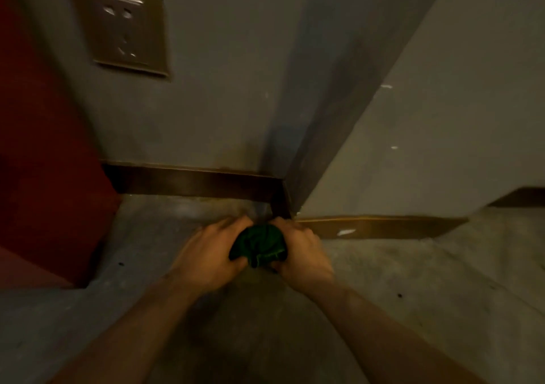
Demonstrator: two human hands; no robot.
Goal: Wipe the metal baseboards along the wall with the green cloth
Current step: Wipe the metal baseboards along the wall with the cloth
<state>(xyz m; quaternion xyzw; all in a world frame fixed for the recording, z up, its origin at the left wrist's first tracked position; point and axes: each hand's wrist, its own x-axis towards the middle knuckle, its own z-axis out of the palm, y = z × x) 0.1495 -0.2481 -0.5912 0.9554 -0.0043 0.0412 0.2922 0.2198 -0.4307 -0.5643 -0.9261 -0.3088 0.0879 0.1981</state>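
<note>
A bunched green cloth (261, 245) sits just above the grey floor in front of a protruding wall corner. My left hand (211, 255) grips its left side and my right hand (300, 254) grips its right side. The brown metal baseboard (191, 184) runs along the far wall to the corner. It turns toward me in a short piece (281, 203) right behind the cloth. A third stretch (383, 227) continues to the right of my right hand, with a bright glint on it. The cloth is close to the corner piece; I cannot tell if it touches.
A dark red panel (44, 162) stands on the left and meets the baseboard's left end. A brass-coloured wall socket (126, 32) sits high on the grey wall. Another baseboard piece (522, 198) shows at the far right. Grey concrete floor (413, 295) spreads right and toward me.
</note>
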